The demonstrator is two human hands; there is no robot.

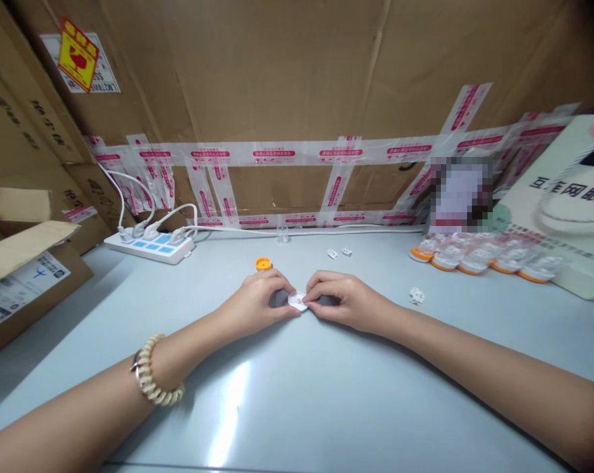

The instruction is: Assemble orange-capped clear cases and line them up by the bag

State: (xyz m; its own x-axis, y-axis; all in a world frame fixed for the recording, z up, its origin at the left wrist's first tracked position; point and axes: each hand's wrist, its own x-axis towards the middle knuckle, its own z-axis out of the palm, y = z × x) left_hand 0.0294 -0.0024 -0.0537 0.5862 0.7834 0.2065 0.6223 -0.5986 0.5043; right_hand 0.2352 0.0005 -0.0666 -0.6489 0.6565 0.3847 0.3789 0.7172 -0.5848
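Between my two hands is a small white round disc (295, 299), held just above the tabletop. My left hand (257, 301) pinches it from the left, thumb below and fingers above. From the right, my right hand (345, 299) has its thumb and fingertips closed at the disc's edge; any small piece between them is too small to make out. An orange round cap (263, 264) lies just behind my left hand. Further back stands a small clear plastic cup (282, 234). Small white pieces (332, 253) lie behind my right hand, and another white piece (416, 295) is beyond its wrist.
Several clear-topped pieces with orange bases (481, 256) line up at the back right, beside a paper bag (573, 203). A power strip (152, 244) with plugged cables is at the back left. Cardboard boxes (277, 72) stand behind, and an opened box (35, 282) on the left.
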